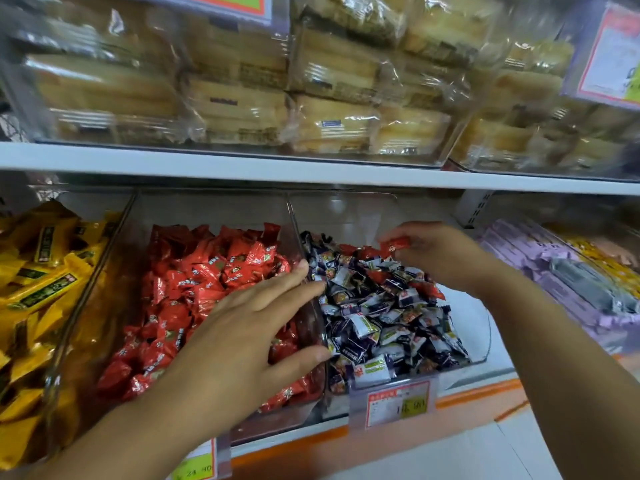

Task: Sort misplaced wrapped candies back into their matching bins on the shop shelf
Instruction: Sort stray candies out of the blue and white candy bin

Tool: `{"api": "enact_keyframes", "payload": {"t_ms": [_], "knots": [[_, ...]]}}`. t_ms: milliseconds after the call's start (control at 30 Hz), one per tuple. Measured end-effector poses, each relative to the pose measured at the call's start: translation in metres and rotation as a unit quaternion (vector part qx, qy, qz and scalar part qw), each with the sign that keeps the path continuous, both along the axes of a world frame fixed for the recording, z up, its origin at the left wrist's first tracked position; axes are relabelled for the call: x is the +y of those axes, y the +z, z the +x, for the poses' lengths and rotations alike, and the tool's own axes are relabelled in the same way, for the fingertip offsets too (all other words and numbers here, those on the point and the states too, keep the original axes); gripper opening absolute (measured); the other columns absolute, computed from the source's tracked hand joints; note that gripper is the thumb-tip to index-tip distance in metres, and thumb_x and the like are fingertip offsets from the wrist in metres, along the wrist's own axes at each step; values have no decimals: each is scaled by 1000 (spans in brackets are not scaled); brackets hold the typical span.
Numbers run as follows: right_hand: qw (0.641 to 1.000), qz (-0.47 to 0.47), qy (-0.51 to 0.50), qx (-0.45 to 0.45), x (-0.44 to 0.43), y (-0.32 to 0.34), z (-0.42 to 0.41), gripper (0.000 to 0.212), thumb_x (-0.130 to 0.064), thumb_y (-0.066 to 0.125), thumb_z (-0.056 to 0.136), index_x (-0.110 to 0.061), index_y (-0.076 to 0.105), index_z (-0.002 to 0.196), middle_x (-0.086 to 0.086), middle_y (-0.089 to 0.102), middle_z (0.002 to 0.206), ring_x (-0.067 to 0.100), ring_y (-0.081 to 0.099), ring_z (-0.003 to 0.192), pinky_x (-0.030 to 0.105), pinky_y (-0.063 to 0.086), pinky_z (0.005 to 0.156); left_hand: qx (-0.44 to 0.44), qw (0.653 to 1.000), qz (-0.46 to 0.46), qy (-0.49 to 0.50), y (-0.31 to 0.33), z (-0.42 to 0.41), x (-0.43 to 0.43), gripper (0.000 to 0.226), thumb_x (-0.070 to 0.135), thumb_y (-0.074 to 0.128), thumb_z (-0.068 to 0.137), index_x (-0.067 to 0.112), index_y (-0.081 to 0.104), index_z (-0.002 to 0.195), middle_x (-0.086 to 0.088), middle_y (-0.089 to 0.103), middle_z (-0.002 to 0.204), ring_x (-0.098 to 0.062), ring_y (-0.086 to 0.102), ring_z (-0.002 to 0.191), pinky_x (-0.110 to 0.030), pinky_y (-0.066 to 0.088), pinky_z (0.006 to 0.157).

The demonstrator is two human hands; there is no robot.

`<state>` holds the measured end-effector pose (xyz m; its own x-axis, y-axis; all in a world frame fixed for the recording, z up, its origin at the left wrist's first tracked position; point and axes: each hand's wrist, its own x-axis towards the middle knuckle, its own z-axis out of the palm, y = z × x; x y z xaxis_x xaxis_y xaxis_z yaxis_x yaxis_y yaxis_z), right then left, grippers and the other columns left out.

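Two clear bins stand side by side on the lower shelf. The left bin (114,258) is full of red wrapped candies (194,271). The right bin (483,341) holds dark blue and white candies (377,327) with a few red ones (427,289) mixed in near the back. My right hand (440,251) hovers over the back of the right bin, fingers pinched on one red candy (394,244). My left hand (242,334) lies flat and spread over the red candies, its fingertips and thumb against the clear divider wall between the bins.
A bin of yellow packets (38,278) sits at the left, purple packages (561,271) at the right. The white shelf board (242,166) above carries clear packs of cakes (332,123). Price tags (398,403) hang on the bins' front edge.
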<state>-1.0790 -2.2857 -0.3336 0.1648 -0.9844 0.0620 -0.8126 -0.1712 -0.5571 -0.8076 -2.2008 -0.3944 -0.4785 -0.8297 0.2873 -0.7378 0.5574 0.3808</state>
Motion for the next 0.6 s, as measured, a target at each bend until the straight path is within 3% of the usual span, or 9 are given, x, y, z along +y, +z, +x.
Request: {"api": "enact_keyframes", "payload": {"t_ms": [67, 133, 233, 333, 467, 533, 600], "knots": [[1000, -2, 16, 26, -8, -10, -2, 31, -4, 62, 90, -31, 69, 102, -9, 69, 98, 20, 66, 85, 25, 50, 75, 3, 1000, 6, 1, 1, 0, 1, 71, 89, 13, 68, 71, -6, 134, 48, -22, 141, 25, -16, 129, -4, -2, 101], [999, 6, 27, 46, -16, -21, 1, 31, -8, 66, 88, -35, 69, 103, -10, 69, 100, 14, 67, 85, 30, 53, 82, 4, 1000, 11, -1, 0, 0, 1, 71, 89, 13, 68, 72, -9, 133, 48, -22, 141, 25, -17, 129, -7, 1, 103], [996, 47, 15, 81, -19, -26, 5, 25, -22, 74, 84, -39, 70, 102, -14, 63, 102, 4, 59, 80, 18, 47, 74, 1, 1000, 3, -6, -1, -2, -1, 73, 88, 14, 70, 68, -8, 136, 47, -21, 143, 23, -16, 131, -11, 4, 105], [993, 43, 7, 110, -21, -26, 8, 26, -27, 77, 81, -37, 70, 104, -10, 58, 118, 4, 50, 99, 18, 38, 84, 2, 1000, 8, -2, -1, -2, -1, 72, 88, 14, 70, 68, -9, 135, 47, -21, 142, 23, -16, 131, -13, 5, 106], [987, 31, 17, 155, -19, -29, 16, 24, -22, 74, 83, -32, 70, 105, -7, 59, 126, 5, 52, 100, 15, 38, 81, -1, 1000, 6, -4, -1, -2, -1, 72, 88, 14, 70, 68, -10, 135, 47, -22, 142, 22, -16, 132, -12, 3, 106], [992, 29, 12, 120, -17, -28, 17, 21, -18, 74, 83, -32, 71, 98, -9, 62, 119, 4, 58, 99, 18, 43, 82, 2, 1000, 6, -4, -1, -3, 0, 73, 88, 14, 70, 68, -8, 136, 47, -21, 143, 22, -15, 133, -12, 4, 106], [999, 24, 7, 35, -12, -22, 12, 23, -14, 77, 80, -33, 71, 91, -15, 67, 103, -9, 59, 84, 17, 46, 78, 6, 1000, 9, -5, -1, -3, 0, 73, 88, 16, 71, 67, -4, 138, 47, -19, 143, 22, -14, 133, -13, 3, 106]]}}
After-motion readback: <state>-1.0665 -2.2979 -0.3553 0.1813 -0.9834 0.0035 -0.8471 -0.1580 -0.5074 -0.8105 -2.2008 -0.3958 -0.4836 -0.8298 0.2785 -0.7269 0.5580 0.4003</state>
